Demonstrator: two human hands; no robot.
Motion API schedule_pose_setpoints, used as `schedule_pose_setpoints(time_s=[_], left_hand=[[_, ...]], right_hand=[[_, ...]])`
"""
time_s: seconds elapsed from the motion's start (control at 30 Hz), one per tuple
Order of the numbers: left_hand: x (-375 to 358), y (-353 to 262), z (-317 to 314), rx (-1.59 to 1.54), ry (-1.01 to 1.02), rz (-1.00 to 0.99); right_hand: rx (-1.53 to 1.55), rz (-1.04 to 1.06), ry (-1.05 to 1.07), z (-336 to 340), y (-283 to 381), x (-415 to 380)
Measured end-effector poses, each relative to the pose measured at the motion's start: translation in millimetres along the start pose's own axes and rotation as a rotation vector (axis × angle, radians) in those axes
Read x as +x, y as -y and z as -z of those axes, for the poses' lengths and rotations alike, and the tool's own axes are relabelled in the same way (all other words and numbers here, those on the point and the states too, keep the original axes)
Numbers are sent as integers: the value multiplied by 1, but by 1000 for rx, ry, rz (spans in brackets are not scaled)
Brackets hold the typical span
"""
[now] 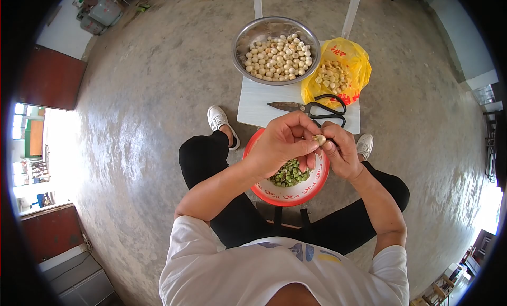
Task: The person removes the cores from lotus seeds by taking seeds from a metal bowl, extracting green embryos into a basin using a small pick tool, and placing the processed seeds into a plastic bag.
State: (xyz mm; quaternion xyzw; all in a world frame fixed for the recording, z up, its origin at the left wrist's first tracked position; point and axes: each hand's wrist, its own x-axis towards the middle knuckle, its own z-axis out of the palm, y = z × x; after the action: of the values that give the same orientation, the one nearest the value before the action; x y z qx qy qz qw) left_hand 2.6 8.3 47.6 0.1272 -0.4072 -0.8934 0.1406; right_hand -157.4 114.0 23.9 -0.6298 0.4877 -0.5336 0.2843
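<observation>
Between the fingertips of both hands is a small cream-coloured, rounded piece [319, 139] that looks like a lotus seed. My left hand [285, 145] pinches it from one side, and my right hand [343, 153] closes on it from the other. Directly below them a red-rimmed white basin [319, 183] holds chopped-looking green pieces [289, 175]; the left hand hides part of it. Just beyond the hands, black-handled scissors [303, 107] lie on a white board.
A steel bowl [238, 60] full of round whitish pieces [280, 57] stands at the far side of the white board [253, 102]. Beside it, a yellow plastic bag [360, 68] lies open around pale tan pieces [332, 76]. My legs flank the basin. Gas cylinders [104, 11] stand at the far left.
</observation>
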Motion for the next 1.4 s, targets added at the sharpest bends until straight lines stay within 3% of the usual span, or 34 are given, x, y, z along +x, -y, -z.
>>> schedule_pose_setpoints(time_s=[0.4,0.7,1.03,1.2,1.3,1.4], left_hand=[[4,8,11,-163,54,39],[8,13,5,-143,-18,-44],[8,10,3,-206,-29,-53],[8,9,3,-229,-52,-16],[10,2,7,-180,-45,15],[11,-1,9,-110,-49,3]], right_hand=[[-4,17,19,-2,0,0],[-262,-36,-66,-11,2,-1],[193,-202,-212,-33,-13,-11],[319,-295,-165,-30,-9,-9],[563,-374,-116,-19,6,3],[487,-347,-45,-9,16,13]])
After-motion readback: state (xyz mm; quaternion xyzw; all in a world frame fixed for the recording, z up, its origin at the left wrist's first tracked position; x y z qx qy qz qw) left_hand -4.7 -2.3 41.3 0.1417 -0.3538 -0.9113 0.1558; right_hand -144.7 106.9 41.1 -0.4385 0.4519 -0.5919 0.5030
